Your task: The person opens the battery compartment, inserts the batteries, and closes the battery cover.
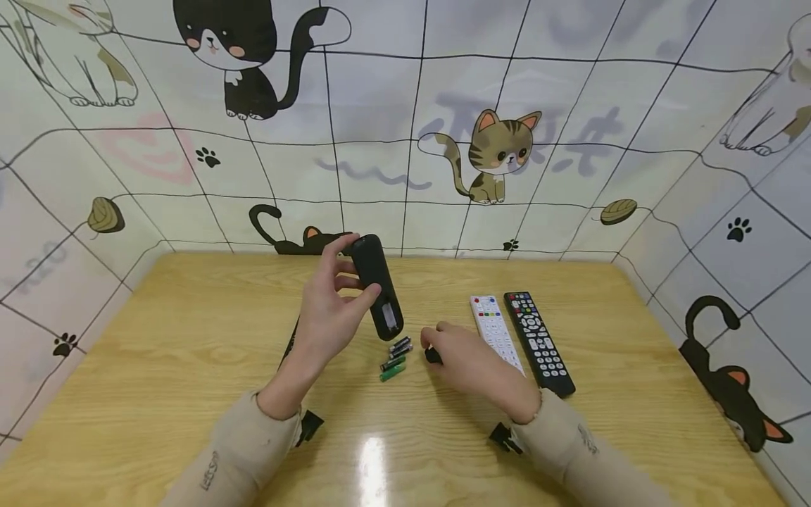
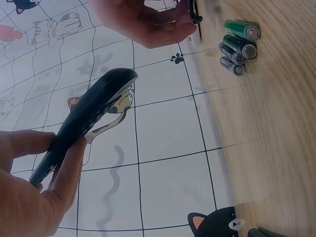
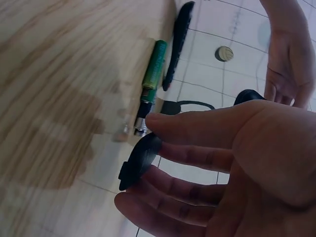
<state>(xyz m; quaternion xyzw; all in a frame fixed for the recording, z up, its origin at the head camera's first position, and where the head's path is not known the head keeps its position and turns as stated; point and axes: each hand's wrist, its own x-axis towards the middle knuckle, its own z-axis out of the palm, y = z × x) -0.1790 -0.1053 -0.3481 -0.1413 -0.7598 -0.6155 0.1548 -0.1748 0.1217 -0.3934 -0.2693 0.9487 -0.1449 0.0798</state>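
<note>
In the head view my left hand [image 1: 326,313] grips a black remote control [image 1: 369,264], raised above the table with its back toward me. Its battery compartment [image 1: 389,316] is uncovered at the lower end, with something metallic showing inside. My right hand [image 1: 472,359] is low over the table to the right, pinching a small black battery cover [image 3: 143,160] between thumb and fingers in the right wrist view. Between the hands lie several batteries: green ones [image 1: 393,372] in front and smaller dark-and-silver ones [image 1: 400,346] behind.
To the right, a white remote [image 1: 494,324] and a longer black remote [image 1: 538,341] lie side by side, buttons up. Another dark remote [image 3: 178,44] lies left of the batteries, mostly behind my left arm. A cat-printed wall covering [image 1: 380,162] borders the wooden table [image 1: 209,338].
</note>
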